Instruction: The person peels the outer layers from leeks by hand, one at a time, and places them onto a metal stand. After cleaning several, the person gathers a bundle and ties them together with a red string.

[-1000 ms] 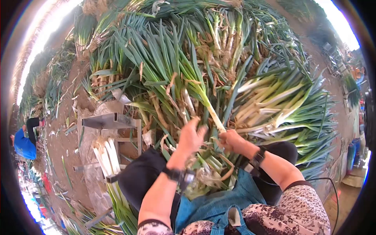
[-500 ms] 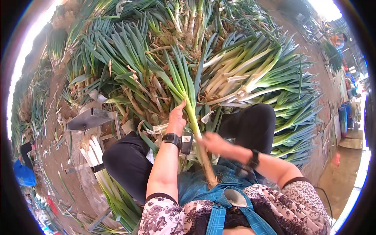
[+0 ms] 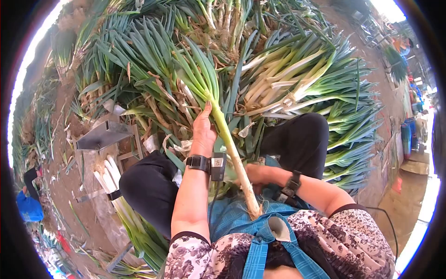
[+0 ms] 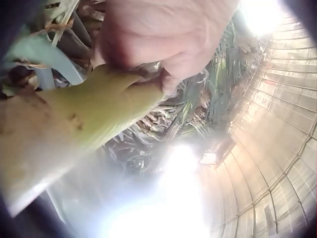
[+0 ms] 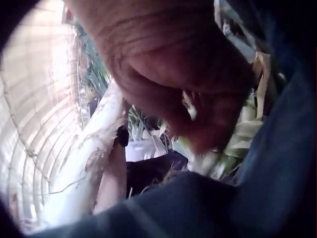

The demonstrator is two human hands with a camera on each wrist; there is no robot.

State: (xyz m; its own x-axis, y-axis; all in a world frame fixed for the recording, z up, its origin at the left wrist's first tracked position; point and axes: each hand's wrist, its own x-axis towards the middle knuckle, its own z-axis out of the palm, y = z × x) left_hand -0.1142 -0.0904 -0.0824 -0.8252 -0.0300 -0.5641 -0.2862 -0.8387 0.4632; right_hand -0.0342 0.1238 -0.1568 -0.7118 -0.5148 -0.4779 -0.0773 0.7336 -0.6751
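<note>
We see big leek heap ahead, pale-stemmed pile on right. Long leek slants from heap to blue apron, roots lowest. Our left hand grips it below leaves. Right hand, fingers bent, beside lower stem; whether grasping anything, we cannot tell.

A long, pale-stemmed leek with green leaves slants between the left hand and the right hand, barring a straight crossing. Black-trousered left and right knees flank the lap. Left of the left knee, a grey metal frame blocks low passage; farther left, brown dirt floor offers room. Ahead, heaped white-stemmed leeks allow passage only above.
</note>
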